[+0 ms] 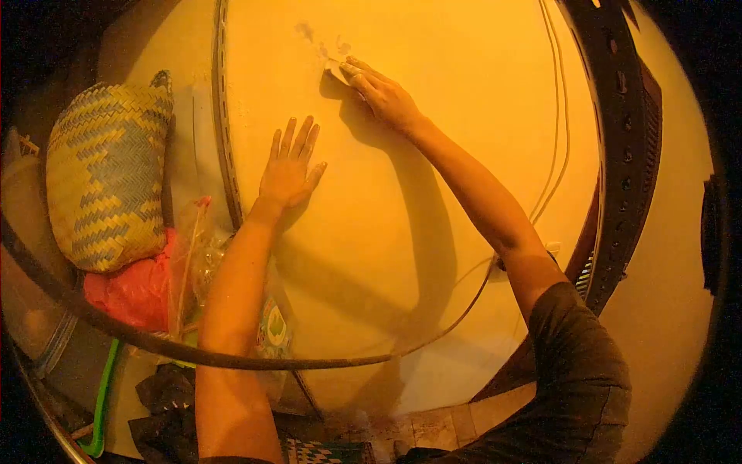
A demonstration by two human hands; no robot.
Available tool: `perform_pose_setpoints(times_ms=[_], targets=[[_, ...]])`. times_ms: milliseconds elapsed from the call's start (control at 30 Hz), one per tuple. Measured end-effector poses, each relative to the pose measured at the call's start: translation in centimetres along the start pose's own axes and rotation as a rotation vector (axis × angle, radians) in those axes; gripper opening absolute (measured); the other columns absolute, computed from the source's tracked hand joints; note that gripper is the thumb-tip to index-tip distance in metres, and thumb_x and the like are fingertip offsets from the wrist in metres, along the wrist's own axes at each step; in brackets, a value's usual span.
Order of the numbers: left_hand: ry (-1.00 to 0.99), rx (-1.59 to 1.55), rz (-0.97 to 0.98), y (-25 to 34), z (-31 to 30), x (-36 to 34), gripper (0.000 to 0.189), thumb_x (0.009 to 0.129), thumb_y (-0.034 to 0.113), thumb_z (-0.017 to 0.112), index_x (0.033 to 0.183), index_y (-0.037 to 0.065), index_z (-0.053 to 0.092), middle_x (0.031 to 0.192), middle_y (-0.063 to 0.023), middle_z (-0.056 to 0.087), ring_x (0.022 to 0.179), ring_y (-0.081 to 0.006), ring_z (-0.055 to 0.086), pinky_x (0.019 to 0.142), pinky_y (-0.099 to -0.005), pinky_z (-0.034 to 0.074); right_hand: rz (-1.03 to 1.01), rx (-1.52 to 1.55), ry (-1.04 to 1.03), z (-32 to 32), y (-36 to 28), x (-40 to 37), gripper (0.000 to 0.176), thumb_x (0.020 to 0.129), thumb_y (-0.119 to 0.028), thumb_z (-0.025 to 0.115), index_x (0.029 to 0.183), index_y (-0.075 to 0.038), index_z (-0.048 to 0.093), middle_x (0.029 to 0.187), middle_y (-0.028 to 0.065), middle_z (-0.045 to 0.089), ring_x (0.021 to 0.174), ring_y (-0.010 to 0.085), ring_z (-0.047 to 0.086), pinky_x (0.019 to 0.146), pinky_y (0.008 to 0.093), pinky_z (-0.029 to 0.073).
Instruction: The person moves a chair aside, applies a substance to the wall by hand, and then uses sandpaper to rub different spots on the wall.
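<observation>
My left hand [291,167] lies flat against the pale wall [479,100], its fingers spread and nothing in it. Higher up and to the right, my right hand [377,91] presses a small folded sheet, which looks like sandpaper [334,71], against the same wall. Only one edge of the sheet shows; the fingers cover the rest. Just above it are rough grey patches [305,32] on the wall surface.
A woven basket [108,178] hangs at the left over a red plastic bag [131,294]. A dark cable [309,362] loops across the foreground. Thin cords [558,116] run down the wall beside a dark perforated frame [627,155]. A green handle [104,394] stands at lower left.
</observation>
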State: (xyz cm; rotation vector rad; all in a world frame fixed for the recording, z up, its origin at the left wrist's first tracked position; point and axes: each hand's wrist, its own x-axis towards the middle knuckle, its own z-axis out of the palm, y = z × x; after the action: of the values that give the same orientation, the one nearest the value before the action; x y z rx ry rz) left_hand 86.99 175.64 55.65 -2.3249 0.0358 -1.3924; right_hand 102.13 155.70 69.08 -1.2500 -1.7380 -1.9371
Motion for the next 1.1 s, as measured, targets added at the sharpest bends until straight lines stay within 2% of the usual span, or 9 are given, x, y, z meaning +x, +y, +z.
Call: perform_pose_setpoints(times_ms=[233, 467, 700, 767, 800, 867, 933, 1067, 1100], targets=[[0.019, -0.001, -0.005, 0.1, 0.1, -0.1, 0.076, 0.104, 0.044, 0.042, 0.164, 0.007, 0.013, 0.172, -0.0083, 0.007, 0.158, -0.0345, 0.002, 0.128, -0.0517, 0.003, -0.137, -0.233, -0.232, 0.1, 0.0, 1.3, 0.054, 0.105, -0.032, 0.046, 0.157, -0.021, 0.039, 0.163, -0.0018, 0.037, 0.152, 0.0223, 0.031, 0.127, 0.0474, 0.021], [0.031, 0.004, 0.008, -0.1, 0.1, 0.0, 0.076, 0.104, 0.045, 0.043, 0.163, 0.008, 0.014, 0.172, -0.0081, 0.007, 0.158, -0.0340, 0.003, 0.128, -0.0515, 0.004, -0.206, -0.447, -0.261, 0.3, 2.9, 3.8, 0.058, 0.103, -0.042, 0.043, 0.158, -0.026, 0.036, 0.163, -0.0040, 0.037, 0.153, 0.0214, 0.030, 0.127, 0.0509, 0.018], [0.035, 0.016, 0.005, 0.0, 0.5, -0.3, 0.075, 0.104, 0.044, 0.042, 0.164, 0.008, 0.014, 0.172, -0.0075, 0.006, 0.158, -0.0335, 0.004, 0.128, -0.0510, 0.004, -0.418, -0.424, -0.295, -0.1, 5.0, 4.2, 0.060, 0.096, -0.031, 0.057, 0.154, -0.023, 0.045, 0.161, -0.0001, 0.041, 0.153, 0.0233, 0.029, 0.128, 0.0454, 0.020], [0.042, 0.016, 0.010, -0.1, 0.4, -0.3, 0.075, 0.104, 0.044, 0.042, 0.163, 0.008, 0.015, 0.172, -0.0074, 0.006, 0.158, -0.0335, 0.004, 0.128, -0.0511, 0.005, -0.369, -0.429, -0.247, -0.5, 7.3, 5.9, 0.059, 0.092, -0.023, 0.059, 0.151, -0.023, 0.050, 0.157, 0.0019, 0.046, 0.149, 0.0246, 0.038, 0.125, 0.0438, 0.027], [0.042, 0.010, 0.004, 0.0, 0.3, -0.3, 0.075, 0.104, 0.044, 0.042, 0.163, 0.008, 0.015, 0.172, -0.0074, 0.007, 0.158, -0.0335, 0.004, 0.128, -0.0511, 0.005, -0.161, -0.110, -0.074, -0.3, 7.9, 6.6, 0.042, 0.090, -0.008, 0.058, 0.131, -0.013, 0.066, 0.144, 0.0051, 0.060, 0.139, 0.0279, 0.049, 0.120, 0.0416, 0.034], [0.034, 0.004, 0.003, -0.1, 0.3, -0.2, 0.075, 0.104, 0.044, 0.042, 0.163, 0.008, 0.015, 0.172, -0.0075, 0.007, 0.158, -0.0335, 0.004, 0.128, -0.0511, 0.005, -0.035, -0.307, 0.054, 0.3, 7.2, 5.9, 0.053, 0.096, -0.014, 0.053, 0.148, -0.022, 0.053, 0.149, 0.0021, 0.056, 0.134, 0.0286, 0.054, 0.115, 0.0422, 0.040], [0.054, -0.003, 0.010, -0.2, 0.5, -0.4, 0.074, 0.104, 0.044, 0.042, 0.163, 0.007, 0.016, 0.172, -0.0078, 0.007, 0.158, -0.0339, 0.004, 0.128, -0.0512, 0.005, -0.028, 0.012, -0.283, 2.1, 5.8, 4.1, 0.050, 0.100, -0.013, 0.047, 0.148, -0.023, 0.053, 0.152, 0.0019, 0.053, 0.137, 0.0261, 0.052, 0.118, 0.0404, 0.037], [0.029, -0.020, 0.010, -0.1, 0.0, -0.1, 0.074, 0.104, 0.044, 0.042, 0.163, 0.007, 0.016, 0.172, -0.0081, 0.008, 0.158, -0.0346, 0.004, 0.128, -0.0518, 0.005, -0.388, -0.143, -0.200, 1.7, 5.7, 4.0, 0.045, 0.097, -0.014, 0.049, 0.140, -0.020, 0.059, 0.156, 0.0008, 0.049, 0.146, 0.0223, 0.043, 0.125, 0.0449, 0.024], [0.028, -0.018, 0.007, 0.0, 0.1, -0.3, 0.074, 0.104, 0.044, 0.042, 0.163, 0.007, 0.016, 0.172, -0.0080, 0.008, 0.158, -0.0347, 0.004, 0.128, -0.0521, 0.005, -0.176, -0.060, -0.047, 2.3, 6.1, 4.2, 0.045, 0.095, -0.013, 0.050, 0.139, -0.020, 0.060, 0.156, 0.0005, 0.049, 0.146, 0.0221, 0.042, 0.125, 0.0460, 0.024]])
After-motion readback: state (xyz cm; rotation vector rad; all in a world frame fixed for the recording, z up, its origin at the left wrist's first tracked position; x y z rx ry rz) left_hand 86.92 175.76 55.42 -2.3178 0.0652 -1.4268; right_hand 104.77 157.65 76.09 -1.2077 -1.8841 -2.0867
